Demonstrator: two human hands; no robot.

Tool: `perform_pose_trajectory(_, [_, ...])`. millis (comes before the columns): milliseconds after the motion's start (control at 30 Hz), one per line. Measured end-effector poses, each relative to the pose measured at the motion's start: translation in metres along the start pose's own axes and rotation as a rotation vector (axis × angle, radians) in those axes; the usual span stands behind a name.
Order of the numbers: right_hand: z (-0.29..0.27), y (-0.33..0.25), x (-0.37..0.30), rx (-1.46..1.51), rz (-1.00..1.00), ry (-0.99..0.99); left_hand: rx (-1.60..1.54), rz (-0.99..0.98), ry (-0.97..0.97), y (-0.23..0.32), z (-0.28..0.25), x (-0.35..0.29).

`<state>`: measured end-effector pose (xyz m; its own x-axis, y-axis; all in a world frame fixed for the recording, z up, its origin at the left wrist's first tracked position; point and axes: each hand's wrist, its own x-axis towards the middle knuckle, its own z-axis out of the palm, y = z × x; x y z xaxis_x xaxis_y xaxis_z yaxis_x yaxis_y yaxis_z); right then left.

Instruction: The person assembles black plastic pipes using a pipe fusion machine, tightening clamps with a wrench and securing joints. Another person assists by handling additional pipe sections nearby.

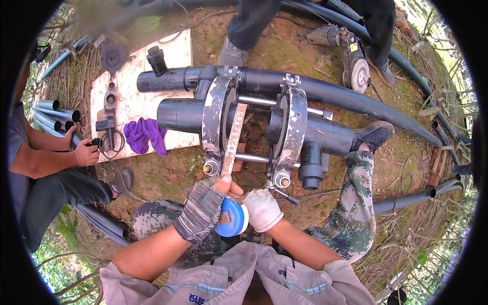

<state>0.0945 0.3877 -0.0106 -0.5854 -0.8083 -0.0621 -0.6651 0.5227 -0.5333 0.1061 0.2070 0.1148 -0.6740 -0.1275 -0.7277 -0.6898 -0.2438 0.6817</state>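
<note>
My left hand (206,206), in a grey knit glove with bare fingertips, is closed on a tape measure with a round blue case (231,217). Its pale blade (234,137) stretches away from me, up between two clamp rings. My right hand (263,209), in a white glove, is curled closed beside the case; what its fingers hold, if anything, is hidden. The left ring (219,119) grips a black pipe fitting (179,114). Facing it across a gap, the right ring (291,132) grips another black fitting (330,133). Metal rods (252,158) join the rings.
A long black pipe (325,87) lies behind the clamp. An angle grinder (351,58) rests at the back right, near another person's legs. At left, a person holds a dark device (95,143) beside a board (134,63) with a purple cloth (145,135).
</note>
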Motion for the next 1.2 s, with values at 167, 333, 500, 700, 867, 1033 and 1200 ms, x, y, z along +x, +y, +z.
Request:
perform_pose_trajectory(167, [-0.022,0.046,-0.068,-0.105,0.169,0.3,0.083,0.059,-0.061,0.011,-0.021,-0.006])
perform_pose_trajectory(333, [0.033,0.082,-0.076,-0.067,0.66,-0.265,0.066,0.023,-0.075,0.022,-0.04,0.003])
perform_pose_trajectory(500, [0.071,0.095,-0.036,0.026,0.64,-0.525,0.341,0.126,-0.072,0.028,-0.029,0.0])
perform_pose_trajectory(700, [0.184,0.096,-0.005,0.153,0.404,-0.512,0.449,0.232,-0.013,0.005,-0.012,0.006])
perform_pose_trajectory(867, [0.186,0.064,0.016,0.309,0.155,-0.577,0.782,0.433,0.131,-0.003,-0.022,0.015])
perform_pose_trajectory(1033, [0.225,0.038,0.031,0.704,-0.025,-0.381,1.123,0.413,0.407,-0.006,0.002,0.019])
perform_pose_trajectory(1200, [0.246,0.046,0.014,1.249,0.113,-0.056,1.151,0.27,0.445,-0.006,0.02,0.022])
